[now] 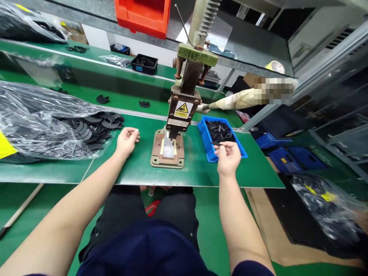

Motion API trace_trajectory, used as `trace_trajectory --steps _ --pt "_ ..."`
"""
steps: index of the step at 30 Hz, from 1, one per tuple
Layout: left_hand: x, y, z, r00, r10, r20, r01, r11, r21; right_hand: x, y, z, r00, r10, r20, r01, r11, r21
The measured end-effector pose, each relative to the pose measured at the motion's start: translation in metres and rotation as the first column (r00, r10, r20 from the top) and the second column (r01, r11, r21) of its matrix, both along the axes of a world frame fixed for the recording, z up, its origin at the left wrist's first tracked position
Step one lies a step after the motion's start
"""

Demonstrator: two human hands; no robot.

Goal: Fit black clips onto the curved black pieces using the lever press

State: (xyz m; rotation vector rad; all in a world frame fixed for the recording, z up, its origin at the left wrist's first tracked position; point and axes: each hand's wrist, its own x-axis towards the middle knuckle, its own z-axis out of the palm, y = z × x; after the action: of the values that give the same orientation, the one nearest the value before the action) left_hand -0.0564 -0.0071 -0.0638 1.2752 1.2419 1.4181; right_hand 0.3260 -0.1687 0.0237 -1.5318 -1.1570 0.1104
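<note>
My right hand point(229, 158) is over the near edge of a blue bin point(209, 147). Between its thumb and fingers is a small thin black plastic piece point(216, 143). Many similar black pieces point(220, 131) fill the bin. My left hand point(127, 142) is at the green table, fingers curled in, with nothing visible in them. To its left, curved black plastic parts point(100, 126) spill from a clear plastic bag point(43, 119). Between my hands stands a hand press point(184, 103) on a metal base point(155, 149), with a pale fixture plate point(168, 148) under its ram.
The press's lever point(235, 100) reaches out to the right above the blue bin. Two loose curved parts point(102, 99) point(144, 104) lie behind the press. A black tray point(144, 64) stands farther back, and a red bin point(143, 17) hangs over the shelf edge.
</note>
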Motion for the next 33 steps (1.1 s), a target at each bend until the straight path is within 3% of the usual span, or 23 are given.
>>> trace_trajectory --steps 3,6,8,11,17,25,29,31,33 --pt "0.008 -0.055 0.015 1.0 -0.013 -0.02 0.016 0.993 0.121 -0.065 -0.025 -0.027 0.971 0.215 -0.101 -0.208 0.976 0.07" --pt "0.018 -0.121 0.031 0.966 -0.247 -0.076 0.257 0.947 0.195 -0.117 -0.045 -0.043 0.911 0.37 -0.184 -0.356 0.928 0.108" --pt "0.022 -0.155 0.039 0.915 -0.383 -0.13 0.403 0.883 0.24 -0.139 -0.053 -0.049 0.864 0.449 -0.227 -0.432 0.894 0.12" --pt "0.022 -0.182 0.044 0.869 -0.455 -0.197 0.494 0.827 0.269 -0.157 -0.058 -0.055 0.803 0.534 -0.266 -0.519 0.845 0.128" --pt "0.016 -0.188 0.042 0.864 -0.436 -0.25 0.5 0.799 0.334 -0.164 -0.062 -0.067 0.75 0.602 -0.276 -0.593 0.796 0.125" --pt "0.017 -0.188 0.044 0.841 -0.491 -0.227 0.541 0.78 0.315 -0.157 -0.063 -0.075 0.763 0.608 -0.219 -0.604 0.791 0.094" --pt "0.019 -0.185 0.05 0.797 -0.602 -0.049 0.604 0.795 0.057 -0.15 -0.057 -0.07 0.759 0.641 -0.117 -0.635 0.767 0.087" --pt "0.021 -0.182 0.052 0.737 -0.659 0.15 0.676 0.725 -0.133 -0.147 -0.053 -0.063 0.736 0.675 -0.048 -0.671 0.738 0.076" --pt "0.024 -0.178 0.054 0.662 -0.676 0.324 0.749 0.616 -0.245 -0.146 -0.049 -0.054 0.706 0.708 0.015 -0.708 0.704 0.058"
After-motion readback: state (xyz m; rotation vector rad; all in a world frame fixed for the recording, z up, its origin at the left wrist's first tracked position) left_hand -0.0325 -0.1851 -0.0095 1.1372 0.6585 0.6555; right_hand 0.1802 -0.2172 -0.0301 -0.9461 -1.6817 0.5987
